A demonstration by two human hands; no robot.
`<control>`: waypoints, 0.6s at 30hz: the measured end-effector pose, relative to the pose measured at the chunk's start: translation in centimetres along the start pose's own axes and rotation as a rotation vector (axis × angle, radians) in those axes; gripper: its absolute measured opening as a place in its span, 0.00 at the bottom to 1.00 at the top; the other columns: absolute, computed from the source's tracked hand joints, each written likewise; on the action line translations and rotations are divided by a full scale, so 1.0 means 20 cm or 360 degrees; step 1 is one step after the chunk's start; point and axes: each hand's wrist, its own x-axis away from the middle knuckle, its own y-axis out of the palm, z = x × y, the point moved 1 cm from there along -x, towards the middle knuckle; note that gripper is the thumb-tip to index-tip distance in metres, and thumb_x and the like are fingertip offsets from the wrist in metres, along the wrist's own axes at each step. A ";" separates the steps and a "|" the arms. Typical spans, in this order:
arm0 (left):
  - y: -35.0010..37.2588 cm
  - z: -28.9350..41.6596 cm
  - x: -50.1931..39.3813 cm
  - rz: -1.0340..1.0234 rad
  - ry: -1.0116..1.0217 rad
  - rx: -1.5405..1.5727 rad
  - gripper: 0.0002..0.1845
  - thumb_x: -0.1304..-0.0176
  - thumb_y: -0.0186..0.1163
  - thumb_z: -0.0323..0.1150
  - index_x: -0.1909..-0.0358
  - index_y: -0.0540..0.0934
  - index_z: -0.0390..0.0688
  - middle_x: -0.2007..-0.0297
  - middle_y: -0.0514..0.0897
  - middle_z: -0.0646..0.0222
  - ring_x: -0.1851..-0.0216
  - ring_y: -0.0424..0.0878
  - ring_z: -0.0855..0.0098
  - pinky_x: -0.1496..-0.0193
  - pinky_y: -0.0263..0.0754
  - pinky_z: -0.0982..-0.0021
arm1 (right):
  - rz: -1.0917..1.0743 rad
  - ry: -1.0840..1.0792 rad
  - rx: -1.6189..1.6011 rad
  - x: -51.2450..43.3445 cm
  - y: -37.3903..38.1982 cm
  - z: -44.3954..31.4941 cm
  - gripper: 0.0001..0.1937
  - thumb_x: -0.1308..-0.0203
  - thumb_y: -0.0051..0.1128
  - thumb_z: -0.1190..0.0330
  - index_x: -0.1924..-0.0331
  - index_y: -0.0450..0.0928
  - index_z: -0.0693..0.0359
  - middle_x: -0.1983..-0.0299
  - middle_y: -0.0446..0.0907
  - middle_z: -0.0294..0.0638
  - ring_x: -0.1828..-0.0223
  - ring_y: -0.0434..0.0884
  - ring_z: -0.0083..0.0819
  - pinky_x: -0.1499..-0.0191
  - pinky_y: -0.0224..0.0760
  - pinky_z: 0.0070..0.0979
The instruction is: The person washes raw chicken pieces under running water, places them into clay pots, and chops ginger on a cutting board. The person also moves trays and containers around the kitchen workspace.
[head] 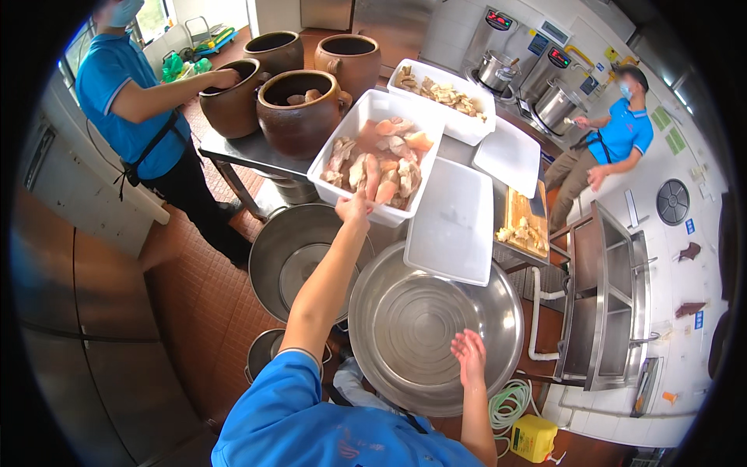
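My left hand is at the near rim of a white plastic tub, its fingers close to pieces of raw meat inside. Whether the fingers grip the rim or a piece is hidden. Pinkish liquid lies among the meat. My right hand is held above a wide stainless steel basin, fingers apart and holding nothing. A translucent plastic lid lies beside the tub and juts out over the basin.
Brown earthenware jars stand at the table's left; a co-worker's hand reaches into one. Another white tub holds pale chunks. Ginger lies on a cutting board. A deep steel pot stands on the floor. Another person is near the stoves.
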 end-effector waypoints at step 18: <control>-0.86 0.25 0.40 0.0012 0.0123 -0.0207 0.04 0.50 0.57 0.24 0.75 0.71 0.41 0.83 0.71 0.72 0.88 0.67 0.77 0.87 0.62 0.75 | 0.0030 -0.1561 0.1944 -1.62 1.32 -0.66 0.40 0.48 0.67 0.55 0.32 0.61 0.58 0.35 0.64 0.54 0.32 0.62 0.51 0.34 0.59 0.47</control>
